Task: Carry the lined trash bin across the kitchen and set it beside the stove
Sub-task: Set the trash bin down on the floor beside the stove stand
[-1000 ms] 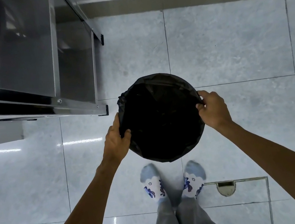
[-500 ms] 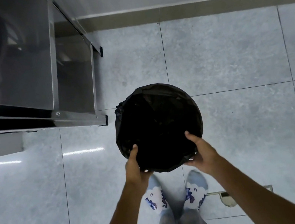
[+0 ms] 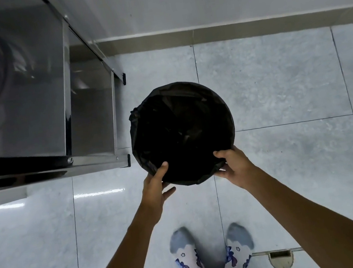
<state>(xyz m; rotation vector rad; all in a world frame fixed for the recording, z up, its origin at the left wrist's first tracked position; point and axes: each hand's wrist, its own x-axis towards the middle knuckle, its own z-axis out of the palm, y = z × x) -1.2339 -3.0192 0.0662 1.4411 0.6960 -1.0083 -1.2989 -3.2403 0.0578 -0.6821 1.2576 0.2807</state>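
The round trash bin (image 3: 182,130), lined with a black bag folded over its rim, is seen from above over the grey tiled floor, just right of the steel stove stand (image 3: 68,119). My left hand (image 3: 155,181) grips the near-left rim with the thumb over the liner. On the near-right rim sits my right hand (image 3: 234,164), thumb on top and fingers under the edge. Whether the bin's base touches the floor is hidden by the bin itself.
The stand's front leg (image 3: 128,160) is close to the bin's left side. A wall with a beige skirting (image 3: 223,30) runs behind. My socked feet (image 3: 211,252) stand below, with a floor drain cover (image 3: 281,256) to their right.
Both hands slid from the bin's left and right sides to its near rim. The bin has shifted away from my feet, toward the wall and alongside the stand.
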